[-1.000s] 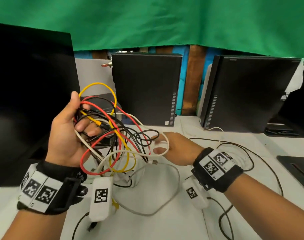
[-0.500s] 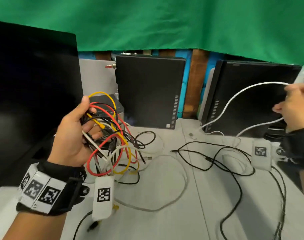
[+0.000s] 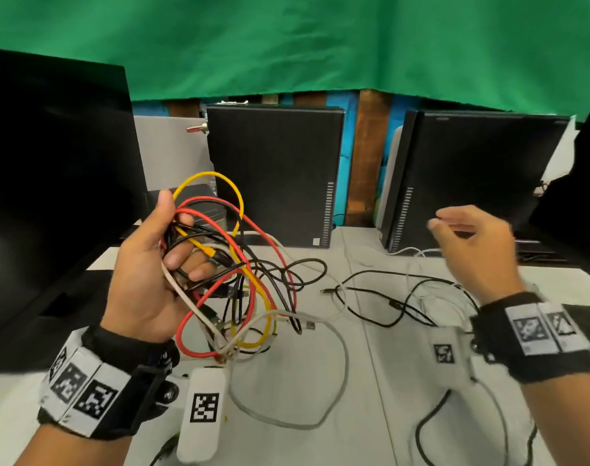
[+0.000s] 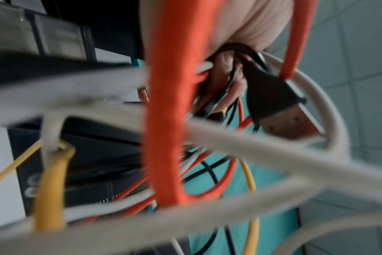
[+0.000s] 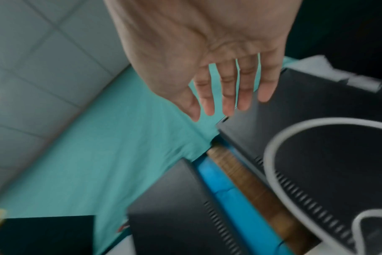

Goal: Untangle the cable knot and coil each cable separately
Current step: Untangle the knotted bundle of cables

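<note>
A computer lab or office: 2 desktop towers (image 3: 275, 176) and a monitor (image 3: 58, 183) on a white desk (image 3: 370, 415).

Motion blur smears the right hand (image 3: 475, 243); tangled cables (image 4: 168, 103) blur up close.

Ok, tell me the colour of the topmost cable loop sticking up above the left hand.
Yellow. The topmost cable loop shows best in the head view.

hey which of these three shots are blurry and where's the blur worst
Head view: mostly sharp, the right hand smeared by motion, wide-angle bending at the edges. Left wrist view: the near red cable and white cables badly out of focus; the black plug is sharpest. Right wrist view: soft throughout, the white cable loop streaked.
</note>
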A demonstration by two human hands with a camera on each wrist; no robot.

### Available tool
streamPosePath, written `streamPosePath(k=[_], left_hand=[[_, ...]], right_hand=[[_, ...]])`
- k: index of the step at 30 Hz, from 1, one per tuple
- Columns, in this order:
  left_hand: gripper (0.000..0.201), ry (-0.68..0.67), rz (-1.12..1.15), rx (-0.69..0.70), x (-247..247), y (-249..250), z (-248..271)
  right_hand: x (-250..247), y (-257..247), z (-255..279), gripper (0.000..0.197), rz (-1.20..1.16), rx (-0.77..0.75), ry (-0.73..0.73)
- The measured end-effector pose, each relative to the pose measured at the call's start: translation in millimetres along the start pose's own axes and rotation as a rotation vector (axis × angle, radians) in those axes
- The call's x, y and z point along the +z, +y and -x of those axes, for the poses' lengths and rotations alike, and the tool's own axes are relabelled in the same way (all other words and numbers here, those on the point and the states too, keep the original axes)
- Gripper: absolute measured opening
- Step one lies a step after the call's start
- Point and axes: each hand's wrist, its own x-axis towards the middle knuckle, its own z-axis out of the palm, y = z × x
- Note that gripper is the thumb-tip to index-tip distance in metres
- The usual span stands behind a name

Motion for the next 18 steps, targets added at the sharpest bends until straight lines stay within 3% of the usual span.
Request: streamPosePath(k=[3,7,10,18], left_hand=[[0.045,-0.022,0.079,0.002,7.3,-2.7,3.5],[0.049,-0.034,0.154,-0.019,9.4,-9.2,3.5],[0.048,0.004,0.048,-0.045,5.0,-19.0,-1.2],[0.048,-0.021,0.064,-0.073,-0.2,-23.6,-4.0]], right_hand=[[23.2,-34.8,53.2,0.005,-0.137,-0.031,-0.235],[43.7,-52.6,110.9,0.021,-0.254,0.071,-0.516],[50.6,-47.6,131.2,0.027,-0.325,0.117,-0.6],[38.0,-35.4,152.4,0.006,-0.345,0.082,-0.795]])
